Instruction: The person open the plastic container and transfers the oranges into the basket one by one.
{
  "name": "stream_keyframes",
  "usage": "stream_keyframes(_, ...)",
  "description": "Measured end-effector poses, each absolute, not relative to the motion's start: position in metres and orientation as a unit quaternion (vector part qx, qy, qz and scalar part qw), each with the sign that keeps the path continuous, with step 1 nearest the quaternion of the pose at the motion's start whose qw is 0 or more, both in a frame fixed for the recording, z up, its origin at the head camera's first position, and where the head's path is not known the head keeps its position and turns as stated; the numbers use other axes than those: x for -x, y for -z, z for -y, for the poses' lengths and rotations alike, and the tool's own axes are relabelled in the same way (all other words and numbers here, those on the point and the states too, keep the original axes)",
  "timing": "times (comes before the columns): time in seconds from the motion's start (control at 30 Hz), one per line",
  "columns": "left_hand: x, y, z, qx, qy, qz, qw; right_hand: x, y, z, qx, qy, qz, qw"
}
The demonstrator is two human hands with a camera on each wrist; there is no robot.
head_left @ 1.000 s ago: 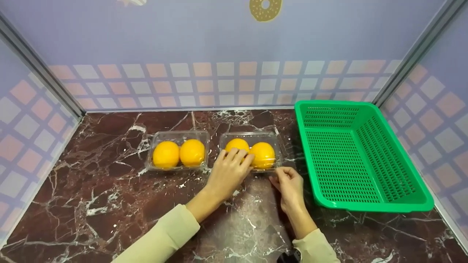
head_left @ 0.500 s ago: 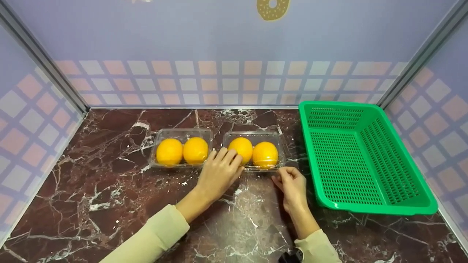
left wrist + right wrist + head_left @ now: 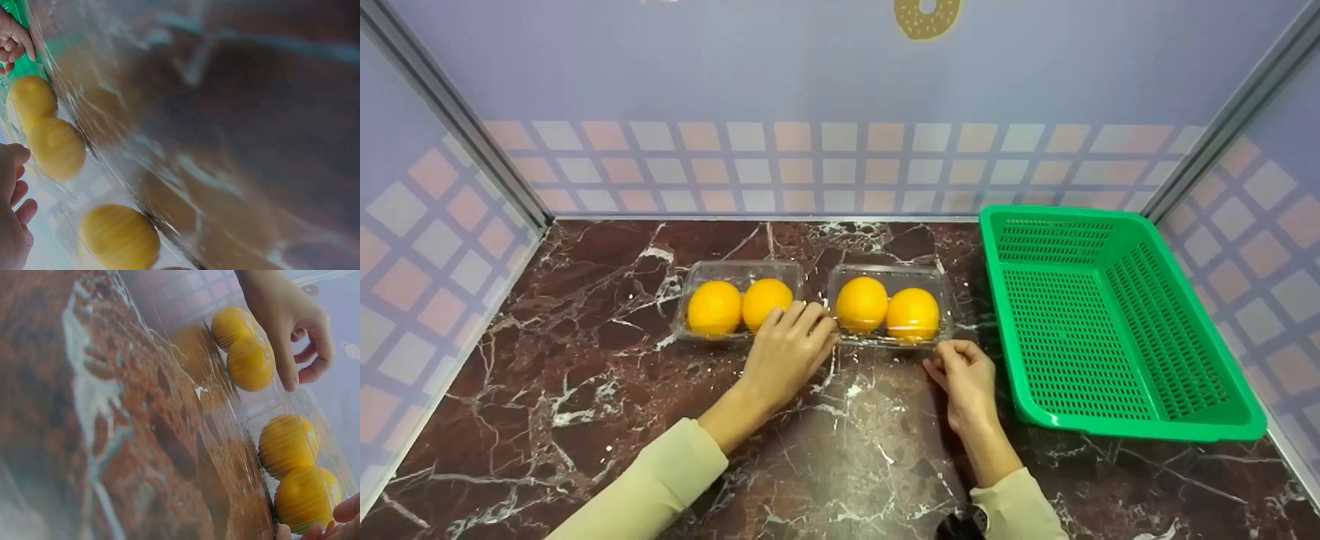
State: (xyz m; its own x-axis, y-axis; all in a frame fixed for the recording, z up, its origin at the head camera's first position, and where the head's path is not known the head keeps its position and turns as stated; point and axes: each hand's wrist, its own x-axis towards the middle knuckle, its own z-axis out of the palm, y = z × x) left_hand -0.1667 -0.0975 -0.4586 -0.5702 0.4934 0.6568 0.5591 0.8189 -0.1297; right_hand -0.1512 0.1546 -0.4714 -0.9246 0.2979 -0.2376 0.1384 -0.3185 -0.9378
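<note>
On the counter (image 3: pixel 547 382), the left box (image 3: pixel 735 271) was partly masked by the left hand (image 3: pixel 786 351), fingers loose, nothing held! The right box (image 3: pixel 889 274) was flanked by the right hand (image 3: pixel 967 375), fingers curled, grip unclear.

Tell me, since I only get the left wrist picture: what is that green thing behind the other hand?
Observer: The head view shows a green basket with slotted sides.
Visitor: At the bottom I see one yellow fruit. Is it alone?
Observer: No, from the head camera, its clear pack holds two, side by side.
Visitor: Anything drawn on the back wall?
Observer: Yes, a donut picture, cut off by the head view's top edge.
</note>
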Motion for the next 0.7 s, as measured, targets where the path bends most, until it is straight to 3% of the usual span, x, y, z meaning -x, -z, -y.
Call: stream_keyframes(0.7,0.1635,0.4599,0.1002,0.318,0.073,0.89,0.32,0.1496,0.469,-0.1564,0.194,-0.783,0.59,0.026)
